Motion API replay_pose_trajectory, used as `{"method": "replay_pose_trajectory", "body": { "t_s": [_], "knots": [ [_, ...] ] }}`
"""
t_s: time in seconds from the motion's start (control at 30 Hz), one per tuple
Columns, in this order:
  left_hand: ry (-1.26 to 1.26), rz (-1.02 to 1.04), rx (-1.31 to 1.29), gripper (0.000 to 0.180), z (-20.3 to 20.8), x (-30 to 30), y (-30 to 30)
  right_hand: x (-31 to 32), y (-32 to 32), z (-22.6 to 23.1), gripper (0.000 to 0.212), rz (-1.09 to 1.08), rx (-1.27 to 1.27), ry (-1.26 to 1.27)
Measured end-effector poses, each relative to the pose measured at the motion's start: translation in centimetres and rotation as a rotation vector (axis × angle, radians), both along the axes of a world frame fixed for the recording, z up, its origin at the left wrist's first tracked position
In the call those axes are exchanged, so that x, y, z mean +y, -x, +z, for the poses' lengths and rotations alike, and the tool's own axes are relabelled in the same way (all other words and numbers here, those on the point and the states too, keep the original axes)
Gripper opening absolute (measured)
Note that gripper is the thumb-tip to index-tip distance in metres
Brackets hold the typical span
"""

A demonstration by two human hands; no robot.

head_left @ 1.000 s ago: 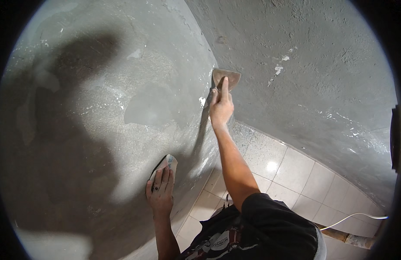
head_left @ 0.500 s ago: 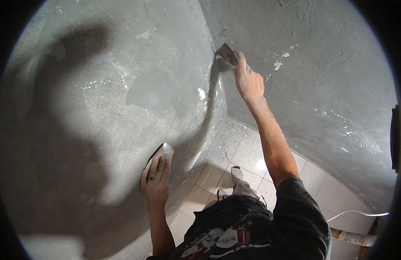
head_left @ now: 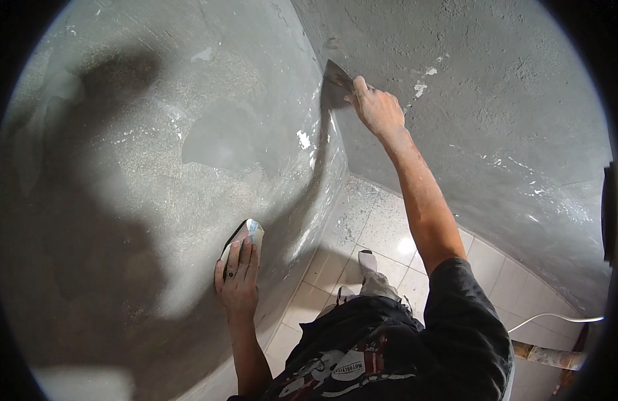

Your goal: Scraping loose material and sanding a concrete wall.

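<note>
Laying left hand (head_left: 238,291) over pale, elongated pad with dark edge (head_left: 253,230), against mottled grey plaster wall (head_left: 219,140). Can't tell whether clamped or merely pressing, with thumb out of sight. Further right, holding dark, flat metal scraper (head_left: 337,77) at wall corner (head_left: 306,32) in clamped grip of right hand (head_left: 381,112). Beyond, seeing pale square floor tiles (head_left: 386,230), rough grey adjoining wall (head_left: 496,100), thin white cable (head_left: 549,315) at lower right.

A soft shadow (head_left: 75,247) darkens the left wall (head_left: 222,140), glare (head_left: 406,245) spots the tiled floor (head_left: 382,230), and black vignetting rings the view.
</note>
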State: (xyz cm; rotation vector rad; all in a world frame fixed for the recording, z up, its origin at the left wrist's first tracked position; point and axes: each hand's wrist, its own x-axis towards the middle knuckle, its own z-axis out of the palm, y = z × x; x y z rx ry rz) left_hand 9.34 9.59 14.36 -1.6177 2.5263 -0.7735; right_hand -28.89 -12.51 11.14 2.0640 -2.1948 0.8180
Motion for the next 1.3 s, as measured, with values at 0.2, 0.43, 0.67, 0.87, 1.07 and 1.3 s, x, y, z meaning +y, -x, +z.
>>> {"method": "replay_pose_trajectory", "body": {
  "t_s": [0.2, 0.43, 0.67, 0.87, 1.07, 1.3],
  "knots": [
    [0.025, -0.010, -0.025, 0.039, -0.2, 0.1, -0.4, -0.1, 0.7, 2.4, 0.030, 0.081, 0.046, -0.143],
    [0.010, -0.024, -0.009, 0.035, -0.2, -0.1, -0.1, -0.7, 1.7, 1.3, 0.027, 0.179, 0.154, -0.054],
    [-0.012, -0.004, 0.027, 0.038, 0.3, -0.1, 0.1, -0.1, 2.0, 2.9, 0.030, 0.256, 0.106, -0.118],
    [0.038, -0.007, -0.004, 0.035, 0.0, -0.1, -0.2, 2.8, 1.3, -1.2, 0.032, 0.178, -0.403, 0.046],
    [0.027, -0.016, 0.024, 0.036, 0.2, -0.1, 0.4, 1.4, -3.5, -6.0, 0.023, -0.035, -1.173, 0.336],
    [0.015, -0.003, -0.033, 0.036, 0.4, 0.0, 0.4, -4.4, -6.8, -6.2, 0.021, -0.129, -1.225, 0.347]
  ]
}}
